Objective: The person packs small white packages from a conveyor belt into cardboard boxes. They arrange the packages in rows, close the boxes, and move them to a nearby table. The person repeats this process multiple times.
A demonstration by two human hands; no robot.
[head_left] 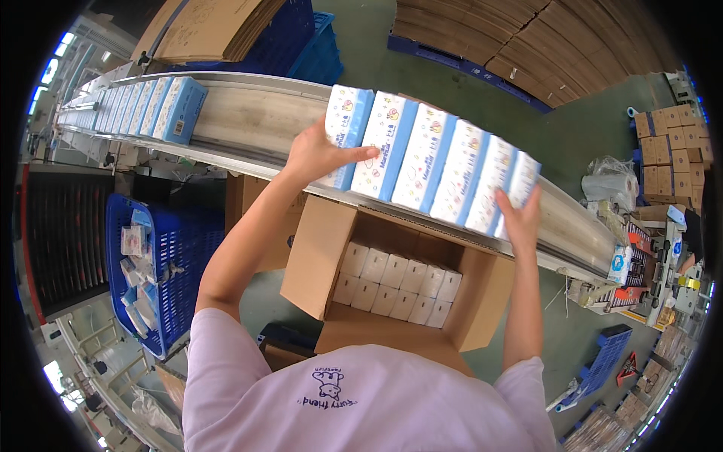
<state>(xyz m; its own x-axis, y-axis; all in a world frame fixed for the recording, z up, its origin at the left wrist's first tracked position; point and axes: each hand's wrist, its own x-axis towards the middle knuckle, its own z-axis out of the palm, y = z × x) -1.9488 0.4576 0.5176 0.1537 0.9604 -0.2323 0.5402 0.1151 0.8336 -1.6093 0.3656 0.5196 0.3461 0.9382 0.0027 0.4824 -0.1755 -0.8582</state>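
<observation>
A row of several white and blue tissue packs [420, 157] stands side by side across the conveyor, slanting down to the right. My left hand [320, 153] presses on the left end of this row, its thumb stretched over the front of the packs. At the right end my right hand [520, 215] grips the last packs, thumb on their front. The row is held between both hands; the fingers behind it are partly hidden. Just below, an open cardboard carton [319, 252] holds two rows of packs [399, 282], with bare carton bottom showing nearer me.
More tissue packs [177, 109] line up on the conveyor belt [248, 117] at the left. A blue basket [169, 282] with loose packs stands lower left. Stacked flat cardboard [527, 45] lies on a blue pallet beyond the conveyor. Machinery [636, 252] sits at the belt's right end.
</observation>
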